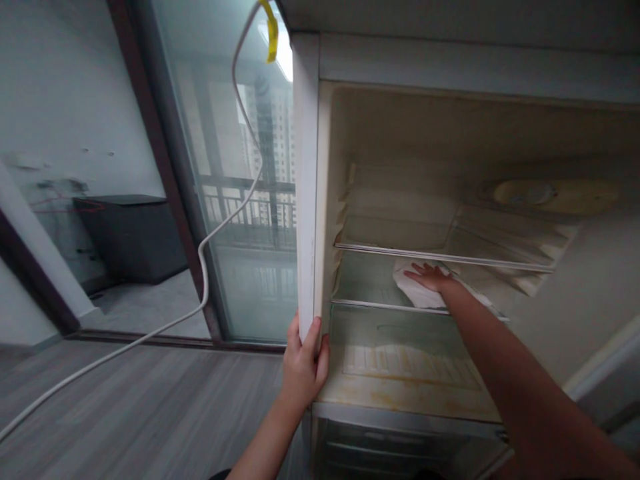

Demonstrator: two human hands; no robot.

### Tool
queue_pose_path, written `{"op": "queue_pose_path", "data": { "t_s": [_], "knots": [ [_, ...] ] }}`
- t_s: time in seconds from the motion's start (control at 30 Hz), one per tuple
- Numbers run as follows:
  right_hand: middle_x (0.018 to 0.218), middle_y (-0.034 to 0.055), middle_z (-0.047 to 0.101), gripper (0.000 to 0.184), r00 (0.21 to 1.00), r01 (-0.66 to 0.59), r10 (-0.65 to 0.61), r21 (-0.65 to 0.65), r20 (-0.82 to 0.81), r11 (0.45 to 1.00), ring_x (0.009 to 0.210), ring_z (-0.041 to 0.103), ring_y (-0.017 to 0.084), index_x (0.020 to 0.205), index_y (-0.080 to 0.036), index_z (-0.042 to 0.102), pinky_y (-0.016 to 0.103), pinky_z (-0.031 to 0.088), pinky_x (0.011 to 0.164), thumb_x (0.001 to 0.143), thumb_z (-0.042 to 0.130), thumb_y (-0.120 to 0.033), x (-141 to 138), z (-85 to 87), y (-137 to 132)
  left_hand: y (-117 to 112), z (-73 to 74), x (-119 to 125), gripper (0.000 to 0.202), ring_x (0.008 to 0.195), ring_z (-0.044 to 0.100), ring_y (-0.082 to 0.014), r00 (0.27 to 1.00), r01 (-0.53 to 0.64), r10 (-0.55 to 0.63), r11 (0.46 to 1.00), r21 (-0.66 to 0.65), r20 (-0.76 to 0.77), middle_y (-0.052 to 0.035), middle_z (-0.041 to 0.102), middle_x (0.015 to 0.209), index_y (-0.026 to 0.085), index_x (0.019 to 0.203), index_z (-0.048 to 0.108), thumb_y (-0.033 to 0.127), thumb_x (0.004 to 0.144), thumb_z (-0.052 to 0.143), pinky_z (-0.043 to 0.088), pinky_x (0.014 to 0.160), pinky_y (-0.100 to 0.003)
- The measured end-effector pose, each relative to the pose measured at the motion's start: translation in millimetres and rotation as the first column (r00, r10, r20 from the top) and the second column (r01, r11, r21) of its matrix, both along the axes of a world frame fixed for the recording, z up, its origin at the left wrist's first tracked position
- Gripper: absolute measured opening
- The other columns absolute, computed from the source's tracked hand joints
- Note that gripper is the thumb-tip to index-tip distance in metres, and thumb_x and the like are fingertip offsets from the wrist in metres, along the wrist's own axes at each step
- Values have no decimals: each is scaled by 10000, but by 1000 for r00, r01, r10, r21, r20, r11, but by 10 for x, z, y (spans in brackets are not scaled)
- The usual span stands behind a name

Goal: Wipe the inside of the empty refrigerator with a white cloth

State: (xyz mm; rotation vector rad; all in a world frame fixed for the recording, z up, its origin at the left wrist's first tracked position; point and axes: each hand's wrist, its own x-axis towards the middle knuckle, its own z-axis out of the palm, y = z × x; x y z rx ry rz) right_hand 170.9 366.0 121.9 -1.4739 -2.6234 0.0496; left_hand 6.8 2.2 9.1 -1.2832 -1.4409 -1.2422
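My left hand (304,365) grips the left front edge of a refrigerator (306,200), thumb and fingers wrapped around it. Inside the compartment, my right hand (429,277) lies with fingers spread on a whitish cloth (417,292), pressing it onto the middle glass shelf (370,280). The cloth spreads to the right under my wrist and is partly hidden by my forearm. Above is another glass shelf (400,233). Below, the compartment floor (400,390) shows yellow-brown stains.
A white cable (205,260) with a yellow tag (271,33) hangs left of the refrigerator and runs across the wooden floor (200,407). Behind it stand a sliding glass door (240,280) and a dark box (135,237). A lower compartment (380,453) opens beneath.
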Motion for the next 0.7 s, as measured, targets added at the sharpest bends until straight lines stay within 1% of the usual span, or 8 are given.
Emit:
{"op": "queue_pose_path", "data": {
  "t_s": [0.07,0.17,0.23,0.33,0.43,0.53,0.63,0.7],
  "knots": [
    [1643,89,282,609,999,34,-34,3,-2,999,1492,281,333,1532,-347,430,581,260,1205,993,437,-631,254,16,15,7,2,4,835,1392,479,-304,1000,2,-2,1000,9,-2,-199,419,1497,266,1572,308,49,850,667,515,1048,-424],
    [1559,109,395,492,998,66,-66,-17,4,998,1392,424,299,1436,-265,516,555,343,1175,996,579,-477,455,14,-38,13,4,15,855,1395,477,-302,1000,8,-9,1000,25,4,-195,417,1505,279,1574,304,35,842,672,511,1049,-419],
    [1568,115,383,520,997,78,-78,-28,7,997,1401,414,309,1457,-263,495,571,330,1179,997,566,-496,491,-14,-86,14,2,25,863,1395,477,-299,1000,15,-15,999,36,15,-189,426,1500,289,1572,309,26,837,675,508,1049,-418],
    [1654,111,252,688,997,81,-80,-43,12,996,1496,263,376,1573,-324,358,614,209,1216,983,409,-675,407,-85,-204,15,-6,37,866,1372,498,-290,999,14,-16,999,52,30,-183,451,1479,296,1565,326,17,828,685,516,1033,-404],
    [1685,54,171,809,1000,21,-20,-64,16,998,1528,163,413,1609,-378,251,654,142,1209,922,267,-805,88,-147,-462,17,-13,41,880,1349,519,-285,1000,-3,1,998,58,27,-182,465,1470,298,1565,327,13,818,696,531,1005,-390],
    [1697,33,101,847,987,-154,157,-100,20,983,1544,83,409,1612,-399,212,702,78,1189,893,246,-846,-438,-145,-824,16,-16,39,891,1356,514,-290,1000,-12,11,998,54,25,-186,455,1493,299,1566,326,14,812,706,537,993,-389],
    [1699,36,91,819,964,-265,267,-124,-1,956,1543,72,417,1609,-409,212,720,74,1175,908,233,-832,-969,-87,-1092,7,-13,37,892,1389,486,-305,1000,-4,3,999,43,26,-188,425,1536,302,1566,323,6,813,700,535,1002,-404],
    [1698,47,105,757,948,-317,319,-128,-5,940,1539,92,420,1612,-396,211,729,106,1165,953,213,-769,-1238,-48,-1138,-1,-11,37,892,1397,480,-308,1000,3,-4,999,39,22,-186,399,1561,304,1568,318,1,816,691,540,997,-406]
  ]
}}
